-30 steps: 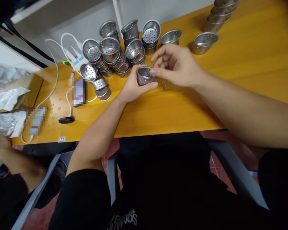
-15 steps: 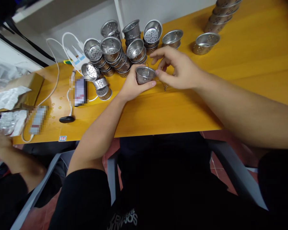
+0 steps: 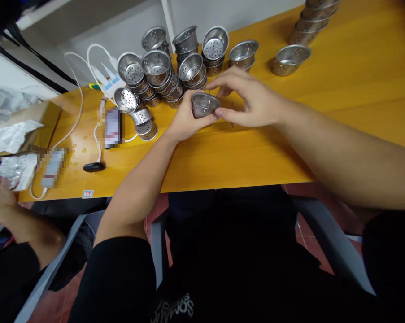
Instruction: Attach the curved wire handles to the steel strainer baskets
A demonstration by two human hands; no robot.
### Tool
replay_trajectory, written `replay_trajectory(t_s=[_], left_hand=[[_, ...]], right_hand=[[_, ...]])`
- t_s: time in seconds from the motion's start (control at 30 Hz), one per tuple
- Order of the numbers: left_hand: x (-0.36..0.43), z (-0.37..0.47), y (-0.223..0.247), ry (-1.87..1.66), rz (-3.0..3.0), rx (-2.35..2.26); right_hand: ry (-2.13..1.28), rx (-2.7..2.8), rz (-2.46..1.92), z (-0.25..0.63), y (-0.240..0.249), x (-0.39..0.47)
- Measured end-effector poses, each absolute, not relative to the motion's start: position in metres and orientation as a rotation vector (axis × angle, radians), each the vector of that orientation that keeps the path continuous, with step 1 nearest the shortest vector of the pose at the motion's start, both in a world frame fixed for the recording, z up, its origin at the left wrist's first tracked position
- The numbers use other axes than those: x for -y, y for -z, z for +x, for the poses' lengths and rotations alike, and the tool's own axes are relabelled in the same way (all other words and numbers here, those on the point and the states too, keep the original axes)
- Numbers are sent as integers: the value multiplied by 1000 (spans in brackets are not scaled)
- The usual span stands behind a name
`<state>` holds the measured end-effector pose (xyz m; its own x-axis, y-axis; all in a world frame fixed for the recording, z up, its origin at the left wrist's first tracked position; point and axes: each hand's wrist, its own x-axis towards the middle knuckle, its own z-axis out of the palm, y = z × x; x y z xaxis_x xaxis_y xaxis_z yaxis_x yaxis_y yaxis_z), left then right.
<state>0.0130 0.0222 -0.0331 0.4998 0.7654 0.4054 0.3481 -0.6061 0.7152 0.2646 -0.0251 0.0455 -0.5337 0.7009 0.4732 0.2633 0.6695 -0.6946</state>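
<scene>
A: What is the left hand (image 3: 183, 120) doing?

B: It is closed around a small metal cup (image 3: 204, 106), thumb along the near side. The cup's mouth faces up, slightly tilted, and it sits just in front of the cup cluster (image 3: 156, 69), towards the wearer.

A: And the right hand (image 3: 251, 98)?

B: Half open, in front of the cluster and to its right. Its thumb and index finger stand apart at the small metal cup's rim, near a thin wire (image 3: 209, 92) standing up there. I can't tell if they touch the wire.

A: What lies right of the cluster?

B: On the desk (image 3: 256, 157), 1 lone cup (image 3: 289, 65), upright, and farther right and back, a tall leaning stack (image 3: 311, 23).

A: And left of it?

B: A power strip (image 3: 114, 85) with white plugs. To the left and nearer the wearer are 2 blurred devices, the dark-edged device (image 3: 112, 128) and the pale device (image 3: 53, 168), and a black oval object (image 3: 93, 167) on a white cable. Farther left is another person's hand (image 3: 1, 196).
</scene>
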Motion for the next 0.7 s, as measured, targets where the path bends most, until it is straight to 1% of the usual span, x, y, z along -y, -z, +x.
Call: replay_trajectory(t_s=[0.3,0.7], left_hand=[[-20,14,29,-1052,2160,-929],[-17,15,24,-1080,2148,-899]], right_hand=[[-832,2048,-923,268,-42,25],[-627,2229,-780,272,-41,18]])
